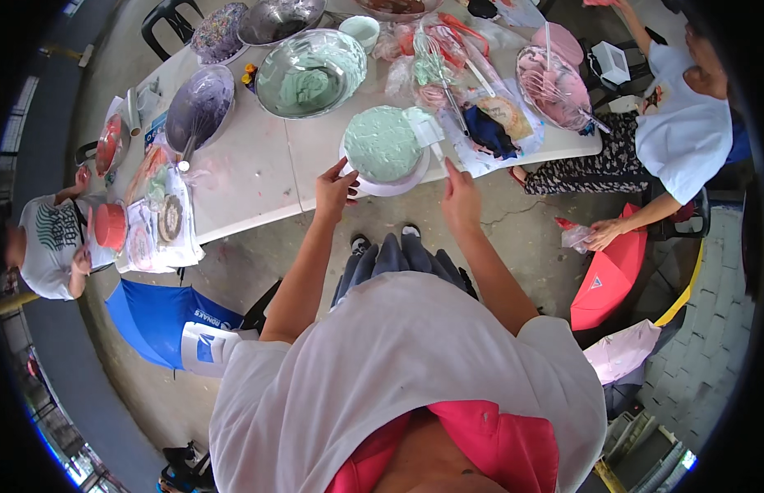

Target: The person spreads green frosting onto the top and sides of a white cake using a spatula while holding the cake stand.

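A round cake (382,141) coated in pale green frosting sits on a white cake turntable (398,187) near the table's front edge. My right hand (461,199) grips the handle of a white spatula (427,129), whose broad flat blade lies against the cake's right top edge. At the turntable's left rim, my left hand (336,194) has its fingers curled around the edge. Behind the cake stands a large metal bowl (276,76) with green frosting inside.
Left of it stands a bowl of purple frosting (211,99) with a whisk. A pink frosting bowl (554,86) and piping bags (427,57) lie right. People work at both sides; one holds a red cake (110,226). Blue (164,316) and red umbrellas (608,279) stand on the floor.
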A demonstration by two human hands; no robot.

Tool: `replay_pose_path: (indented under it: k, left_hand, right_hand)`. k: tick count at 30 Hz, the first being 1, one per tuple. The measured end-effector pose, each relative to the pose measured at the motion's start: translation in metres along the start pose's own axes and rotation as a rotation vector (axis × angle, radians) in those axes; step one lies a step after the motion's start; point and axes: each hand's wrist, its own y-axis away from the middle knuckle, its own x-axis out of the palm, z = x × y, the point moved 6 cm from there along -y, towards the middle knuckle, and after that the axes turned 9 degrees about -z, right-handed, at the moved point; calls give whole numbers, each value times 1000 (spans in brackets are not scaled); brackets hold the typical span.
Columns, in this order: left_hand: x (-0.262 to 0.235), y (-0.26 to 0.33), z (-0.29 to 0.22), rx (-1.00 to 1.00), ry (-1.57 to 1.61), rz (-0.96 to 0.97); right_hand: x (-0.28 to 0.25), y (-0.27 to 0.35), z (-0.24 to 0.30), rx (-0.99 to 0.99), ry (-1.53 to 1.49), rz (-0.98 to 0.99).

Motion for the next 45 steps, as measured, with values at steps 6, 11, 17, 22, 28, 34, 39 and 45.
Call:
replay_pose_path:
  k: [6,11,17,22,28,34,39,45]
  left_hand:
    - [-1,-1,-1,-6,-42,6]
    - [-1,-1,-1,1,-34,5]
    - [0,-1,-3,0,-49,8]
    - [-1,0,-5,6,-61,4]
    - [-1,-1,-3,11,-40,5]
    - [0,-1,-4,10,-48,15]
    - [-1,-1,-1,-4,-37,-8]
    - [-1,-2,-1,-11,2,-3]
  right_hand:
    - [17,36,32,-91,-68,169]
    - [-17,22,-12,-30,1,10]
    - [0,38,23,-140,-66,33]
    - [3,32,0,-110,-26,73]
    - [-14,18,-9,-1,31,69]
    - [18,11,8,-69,-68,87]
    - [-9,-7,-30,-39,-58,-19]
    - [-4,-7,17,-48,-6,62]
